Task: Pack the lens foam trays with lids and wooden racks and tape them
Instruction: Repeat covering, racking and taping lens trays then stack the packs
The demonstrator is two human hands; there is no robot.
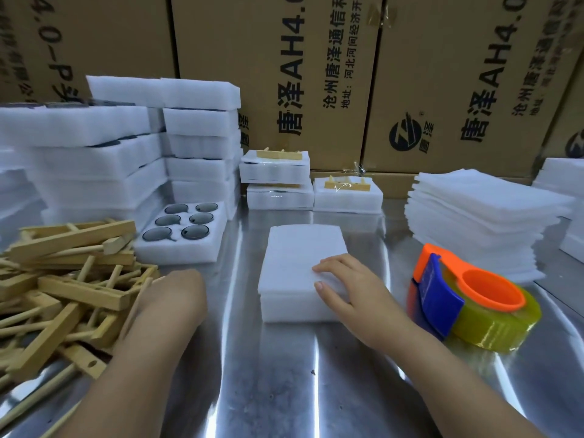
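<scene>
While the lidded foam tray [297, 263] sits mid-way across the steel table [284, 390], my right hand [344, 286] lays straight, slightly spread fingers on its lid to stop it sliding. My left hand [177, 292] is at the wooden racks [69, 279], its fingers hidden. I should lift one rack free, untangled.

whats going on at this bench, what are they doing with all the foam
A person is packing lens trays. The right hand rests flat on a lidded foam tray at the centre of the metal table. The left hand is at the pile of wooden racks; its fingers are hidden. The tape dispenser lies untouched at the right, and finished packs topped with racks sit at the back.
</scene>
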